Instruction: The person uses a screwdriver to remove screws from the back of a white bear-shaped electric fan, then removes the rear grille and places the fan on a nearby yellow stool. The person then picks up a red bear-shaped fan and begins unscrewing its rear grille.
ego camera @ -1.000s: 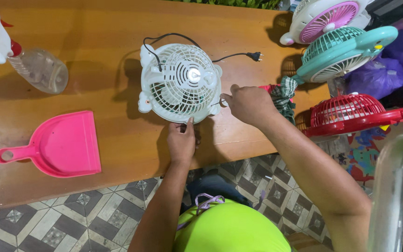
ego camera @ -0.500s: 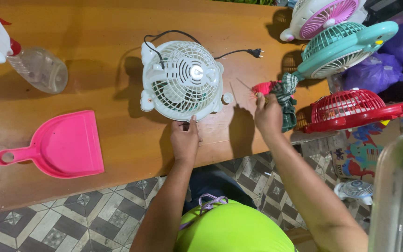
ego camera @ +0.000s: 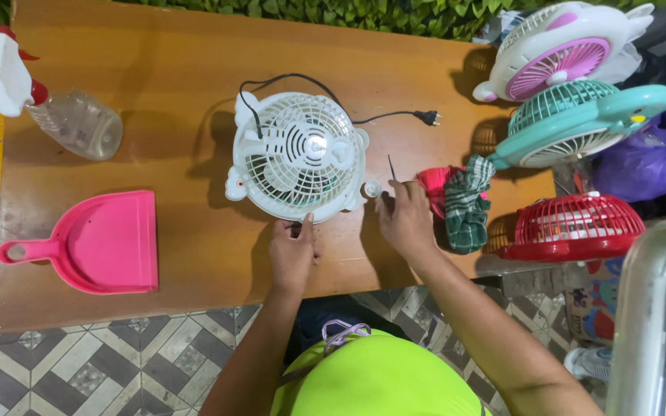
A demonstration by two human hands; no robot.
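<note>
White-and-red clear plastic spray bottle lies on its side far left on the brown wooden table, pink plastic dustpan below it near the front edge. Centre: small white round plastic desk fan lies grille up, black cord and plug trailing right. Left hand presses on the fan's lower rim, grip closed down on the frame edge, steadying it. Right hand sits just right of the fan, grip pinched together on a thin dark screwdriver pointing up; small white round cap on the table just beside the fingertips. Red and green checked cloths next, then pink-white, teal and red fans stacked far right. To do it well, I judge: keep left hand firm so the fan cannot spin, tool tip square in the slot, small parts kept together away from the edge
</note>
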